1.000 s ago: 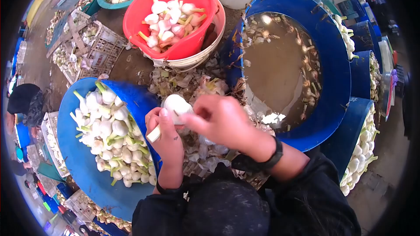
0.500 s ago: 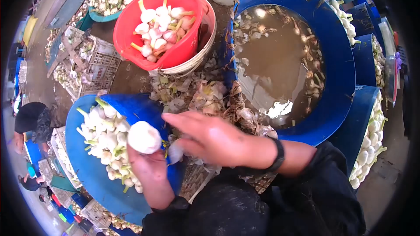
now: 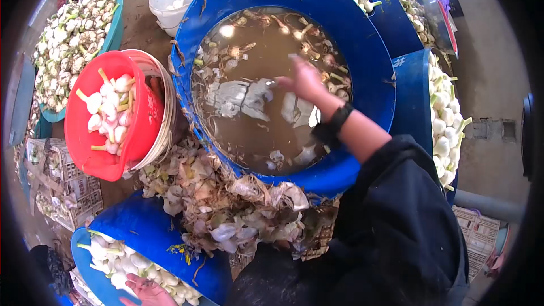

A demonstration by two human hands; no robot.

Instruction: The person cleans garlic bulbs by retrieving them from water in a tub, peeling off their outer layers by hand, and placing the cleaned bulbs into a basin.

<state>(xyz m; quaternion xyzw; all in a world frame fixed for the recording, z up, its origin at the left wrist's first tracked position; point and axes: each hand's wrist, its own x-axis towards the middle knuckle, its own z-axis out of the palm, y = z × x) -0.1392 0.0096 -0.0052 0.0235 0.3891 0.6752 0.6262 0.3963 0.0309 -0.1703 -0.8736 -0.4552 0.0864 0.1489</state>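
My right hand (image 3: 309, 84) reaches over the muddy water (image 3: 255, 130) in the big blue tub (image 3: 371, 79). Its fingers look apart and I see nothing in them. Garlic bulbs (image 3: 303, 31) with stems float along the tub's far and right sides, close to that hand. At the bottom edge, my left hand (image 3: 148, 292) is partly cut off by the frame. Its fingers are spread beside peeled white garlic bulbs (image 3: 122, 263) in a tilted blue container (image 3: 198, 275).
A red basin (image 3: 85, 113) of garlic rests in a white bucket (image 3: 150, 141). Papery skins (image 3: 221, 204) heap against the tub. More garlic fills a teal basin (image 3: 116, 31) and blue containers on the right. A white bucket (image 3: 170, 8) stands behind.
The white garlic bulb has left my left hand, which moved down over the peeled garlic. My right hand swung away to the tub of water. The view turned right.
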